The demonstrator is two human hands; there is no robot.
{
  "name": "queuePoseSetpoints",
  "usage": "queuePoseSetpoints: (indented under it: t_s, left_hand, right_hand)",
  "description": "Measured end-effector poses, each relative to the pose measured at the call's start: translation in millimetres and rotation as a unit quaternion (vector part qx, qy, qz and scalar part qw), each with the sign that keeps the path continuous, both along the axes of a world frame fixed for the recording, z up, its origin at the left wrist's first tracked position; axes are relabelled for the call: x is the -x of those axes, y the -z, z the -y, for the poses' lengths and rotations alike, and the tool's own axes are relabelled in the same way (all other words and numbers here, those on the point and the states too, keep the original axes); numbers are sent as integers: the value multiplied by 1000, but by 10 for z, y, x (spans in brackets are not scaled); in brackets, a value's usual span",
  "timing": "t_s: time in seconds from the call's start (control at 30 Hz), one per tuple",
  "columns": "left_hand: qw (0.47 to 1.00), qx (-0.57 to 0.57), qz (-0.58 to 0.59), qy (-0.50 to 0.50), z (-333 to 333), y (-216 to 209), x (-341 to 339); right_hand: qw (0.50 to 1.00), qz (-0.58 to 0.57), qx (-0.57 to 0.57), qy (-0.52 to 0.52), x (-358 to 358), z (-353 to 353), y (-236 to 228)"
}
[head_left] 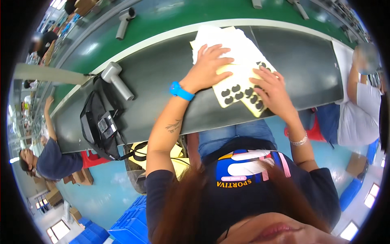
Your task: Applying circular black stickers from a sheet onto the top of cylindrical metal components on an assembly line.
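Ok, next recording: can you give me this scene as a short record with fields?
left hand: spread over the white sheets; blue band on the wrist
right hand: fingers spread at the yellow sheets
sheets: overlapping; yellow ones bear black pieces
surface: dark bench
left of sheets: grey device, black bag
floor: blue crates
others: one person each side

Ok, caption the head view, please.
Left hand and right hand on pale sheets, some bearing black shapes, atop a dark bench.
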State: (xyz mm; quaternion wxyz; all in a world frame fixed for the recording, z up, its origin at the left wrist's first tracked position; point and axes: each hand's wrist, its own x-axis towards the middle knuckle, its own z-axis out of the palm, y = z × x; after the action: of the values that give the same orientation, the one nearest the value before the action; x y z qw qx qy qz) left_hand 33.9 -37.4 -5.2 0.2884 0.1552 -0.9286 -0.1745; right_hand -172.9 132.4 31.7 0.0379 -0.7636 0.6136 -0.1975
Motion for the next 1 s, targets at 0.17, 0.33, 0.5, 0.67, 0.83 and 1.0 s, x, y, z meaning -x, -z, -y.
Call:
queuePoseSetpoints:
  t_s: [0.17, 0.33, 0.5, 0.67, 0.83, 1.0]
  left_hand:
    - [999, -35, -8, -2, -13, 104, 38]
    - [1000, -24, -10, 13, -8, 108, 68]
    - [1000, -20, 9, -11, -10, 64, -2]
    - [998, -1, 29, -56, -129, -58, 222]
    - [995, 32, 16, -91, -187, -85, 561]
    - [995, 31, 24, -95, -147, -11, 631]
  right_hand:
    - [998, 62, 11, 18, -26, -11, 32]
    - [983, 140, 39, 112, 26, -36, 29]
    - [943, 291, -4, 162, 104, -61, 90]
    - [941, 281, 11, 187, 63, -129, 144]
    - [944, 261, 30, 201, 18, -92, 238]
    - [938, 292, 19, 184, 36, -53, 160]
